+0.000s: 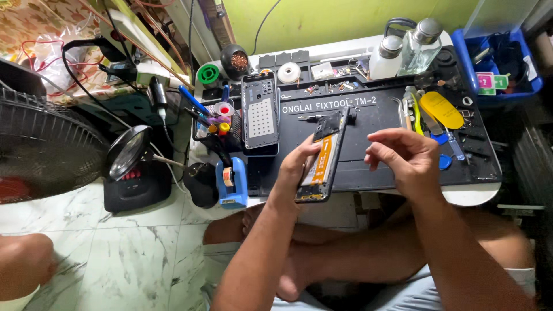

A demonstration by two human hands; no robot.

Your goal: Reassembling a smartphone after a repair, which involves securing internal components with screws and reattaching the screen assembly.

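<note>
Opened phone (322,161), back off and board showing, is held tilted above the front edge of the black mat (374,115), gripped along its left side by the left hand (296,167), fingers wrapped on its edge. Right hand (403,158) hovers just right of phone, not touching, thumb and fingertips pinched together, whether on a tiny part I cannot tell. Looks like mid-disassembly inspection, and the next move would call for a fine tool or a steady pinch at the board; back cover (260,112) lies on the mat's left, bottles (403,52) at rear.
</note>
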